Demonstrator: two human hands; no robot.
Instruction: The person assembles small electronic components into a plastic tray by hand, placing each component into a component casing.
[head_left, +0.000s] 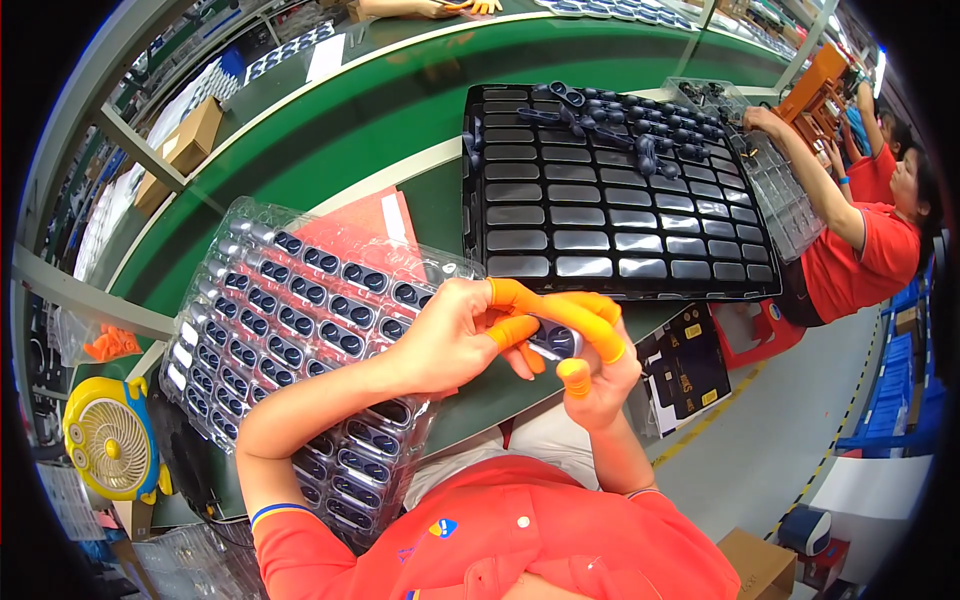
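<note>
Belt (330, 140), green, curving across the upper frame. Upper right of centre, black tray (515, 240) with loose dark cases (648, 158) along its top edge. Left and lower left, clear tray (450, 268) full of dark blue pieces (320, 260), partly blocked by the left forearm (320, 395): easily jogged by any dip. Far lower left, yellow fan (108, 440). At centre, left hand (455, 335) and right hand (605, 380), fingers in orange covers (515, 293), grasping one small dark case (558, 340); could slip and drop if pinched unevenly.

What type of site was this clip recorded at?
Probably a factory assembly line: rows of matching dark parts, a large black compartmented tray, and a co-worker in a similar red shirt beside the same long green line.
</note>
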